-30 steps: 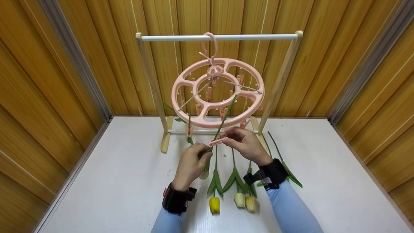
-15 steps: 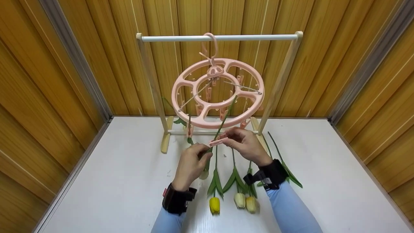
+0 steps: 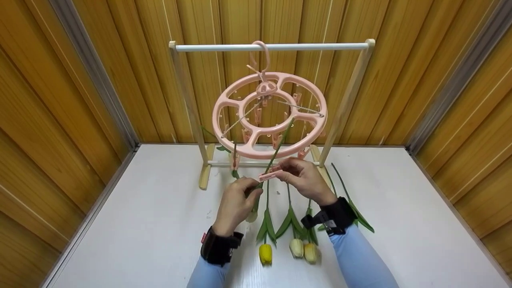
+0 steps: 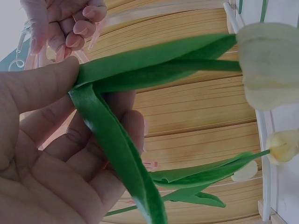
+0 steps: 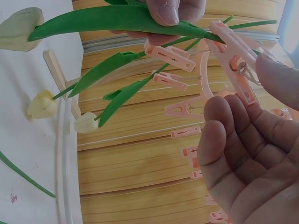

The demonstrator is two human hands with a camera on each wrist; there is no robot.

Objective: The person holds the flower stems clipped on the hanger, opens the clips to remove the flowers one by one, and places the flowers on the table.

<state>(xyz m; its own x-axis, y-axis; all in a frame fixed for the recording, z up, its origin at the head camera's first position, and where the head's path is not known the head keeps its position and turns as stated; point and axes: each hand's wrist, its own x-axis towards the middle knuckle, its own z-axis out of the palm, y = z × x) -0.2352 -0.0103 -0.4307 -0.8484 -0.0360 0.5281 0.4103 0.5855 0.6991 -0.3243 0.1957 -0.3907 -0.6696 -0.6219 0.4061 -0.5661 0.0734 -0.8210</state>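
Note:
My left hand pinches a white artificial tulip between thumb and fingers where its green leaves meet the stem. The bloom points down towards the table and the stem rises past the front of a round pink clip hanger. My right hand pinches the handle ends of a pink clothespin with thumb and fingers. In the right wrist view, the tips of the clothespin lie at the stem, just above the leaves; whether they grip it is hard to tell. Behind, other tulips hang from the hanger's clips.
The hanger hooks over the white bar of a wooden-legged stand. On the white table lie a yellow tulip, a white tulip and a pale yellow tulip. More green stems lie beside the right wrist.

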